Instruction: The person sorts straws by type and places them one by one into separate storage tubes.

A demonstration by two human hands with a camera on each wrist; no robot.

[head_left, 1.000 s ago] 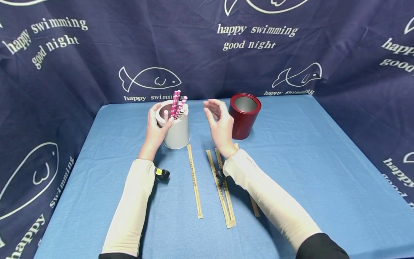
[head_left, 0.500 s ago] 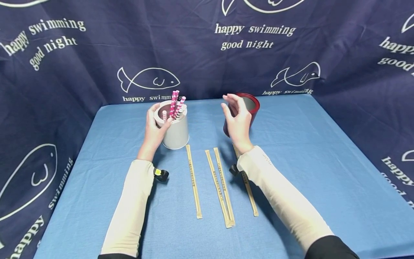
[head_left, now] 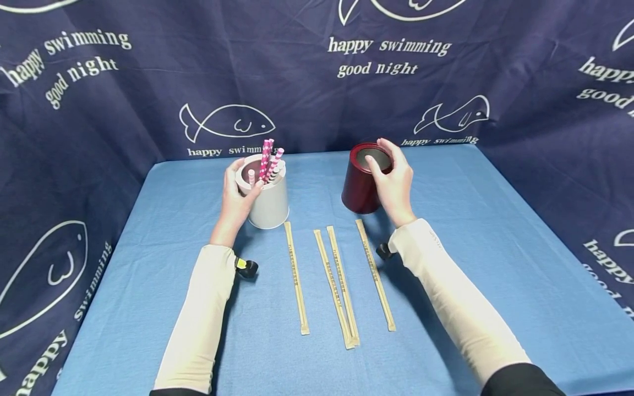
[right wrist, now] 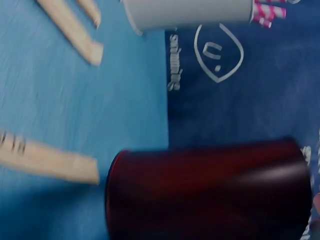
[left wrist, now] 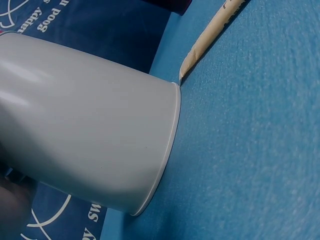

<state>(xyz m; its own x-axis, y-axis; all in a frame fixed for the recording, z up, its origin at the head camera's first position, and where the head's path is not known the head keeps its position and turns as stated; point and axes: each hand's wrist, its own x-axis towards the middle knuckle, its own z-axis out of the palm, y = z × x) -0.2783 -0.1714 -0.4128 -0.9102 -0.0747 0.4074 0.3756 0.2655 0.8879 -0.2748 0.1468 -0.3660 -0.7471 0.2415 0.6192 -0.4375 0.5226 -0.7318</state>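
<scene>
My left hand (head_left: 238, 195) grips the rim of a white can (head_left: 269, 206), thumb on the near side and fingers behind. Several pink patterned and striped straws (head_left: 266, 162) stick up from it. The white can's side (left wrist: 90, 120) fills much of the left wrist view. At the right, a red can (head_left: 359, 187) stands upright, and my right hand (head_left: 395, 184) is at its right side with loosely bent fingers. Its thumb appears over the can's mouth; whether it touches the rim is unclear. The dark red side (right wrist: 210, 195) shows in the right wrist view.
Several paper-wrapped straws lie on the blue cloth (head_left: 495, 247) before the cans: one at left (head_left: 296, 278), a nearly touching pair (head_left: 337, 286) in the middle, another wrapped straw (head_left: 375, 275) at right. A dark blue printed curtain (head_left: 307, 82) rises behind.
My right hand has moved rightward from between the two cans, passing in front of the red can to its right side. My left hand keeps its hold on the white can.
</scene>
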